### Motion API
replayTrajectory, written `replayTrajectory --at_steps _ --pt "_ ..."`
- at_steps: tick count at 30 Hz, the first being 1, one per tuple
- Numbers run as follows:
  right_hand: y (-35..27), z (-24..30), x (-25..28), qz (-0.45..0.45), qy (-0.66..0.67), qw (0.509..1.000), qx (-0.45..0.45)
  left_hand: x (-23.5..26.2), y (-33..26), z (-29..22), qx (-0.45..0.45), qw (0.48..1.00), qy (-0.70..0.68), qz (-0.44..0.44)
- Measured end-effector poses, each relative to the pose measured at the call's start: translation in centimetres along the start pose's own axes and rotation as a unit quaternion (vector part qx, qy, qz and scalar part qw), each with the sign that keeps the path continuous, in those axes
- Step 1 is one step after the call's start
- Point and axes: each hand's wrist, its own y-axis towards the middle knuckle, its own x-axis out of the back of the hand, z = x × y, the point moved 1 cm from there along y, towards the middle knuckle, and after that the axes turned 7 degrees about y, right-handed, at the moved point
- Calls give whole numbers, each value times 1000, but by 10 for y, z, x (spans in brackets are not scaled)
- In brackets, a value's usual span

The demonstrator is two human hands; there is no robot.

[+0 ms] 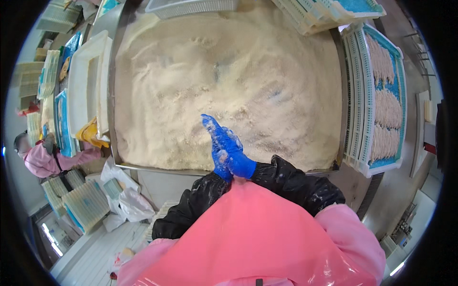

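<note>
Pressing together, blue-gloved hands (228, 153), fingers (208, 122) straight, can't see between, powder (181, 81) below, tray stack (360, 100) right, white tub (80, 88) left.

Powder (257, 52) lies across a wide tray (113, 100). Left of it is a tub (80, 95), with a co-worker (45, 159) further left. A crate stack (358, 100) stands right of the tray, rows of strips (385, 108) in its topmost crate. A basket (193, 7) sits at the far rim, a second crate stack (307, 14) at the far right corner.
</note>
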Motion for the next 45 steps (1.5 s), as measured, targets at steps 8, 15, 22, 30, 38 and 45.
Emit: replayTrajectory --at_steps 8,15,22,30,38,45 --pt "88 43 -84 108 -867 473 -111 -56 -16 -24 11 932 -360 -39" --pt "76 14 -107 -38 -923 370 -99 -45 29 -4 -252 884 -210 335" --pt "125 111 -85 15 -952 269 -143 -88 10 -51 -128 744 655 -25" --pt "105 46 -116 -25 -888 446 -114 -80 29 -25 -60 989 132 -22" --pt "98 104 -105 -75 -971 184 -131 -68 25 -8 -16 985 148 -86" --pt "62 84 -102 -344 -683 644 22 -56 38 2 119 978 -161 -61"
